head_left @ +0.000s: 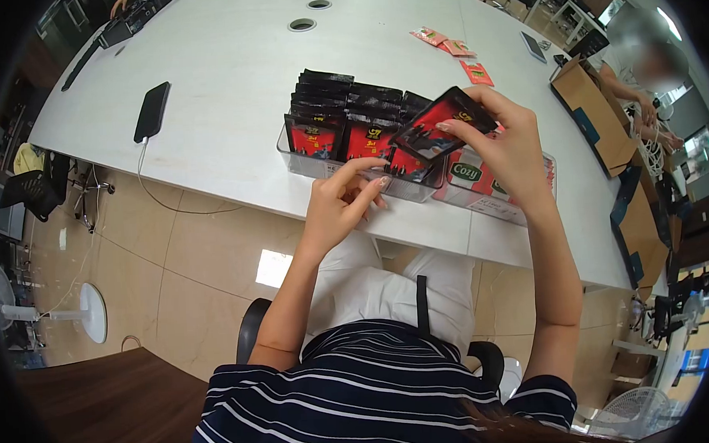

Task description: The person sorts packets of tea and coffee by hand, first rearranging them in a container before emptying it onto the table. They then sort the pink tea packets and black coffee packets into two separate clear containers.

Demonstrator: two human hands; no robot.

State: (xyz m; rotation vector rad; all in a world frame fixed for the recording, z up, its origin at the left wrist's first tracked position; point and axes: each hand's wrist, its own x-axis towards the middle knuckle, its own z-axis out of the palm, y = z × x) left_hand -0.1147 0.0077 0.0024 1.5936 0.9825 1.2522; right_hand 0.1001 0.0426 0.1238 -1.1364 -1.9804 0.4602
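My right hand [511, 145] holds a black and red sachet [438, 125] tilted above a clear plastic tray [303, 164] at the table's near edge. The tray holds several rows of the same black and red sachets [341, 114]. My left hand [341, 202] hovers at the tray's front edge, fingers curled with the index finger pointing toward the sachets; it holds nothing. A second clear tray [490, 206] to the right holds red and green Cozy packets [468, 175], partly hidden by my right hand.
A black phone [152, 110] with a white cable lies on the white table [226, 68] at the left. Several loose red packets [458, 52] lie farther back. Another person [644, 86] works by cardboard boxes [597, 108] at the right. A fan [87, 312] stands on the floor.
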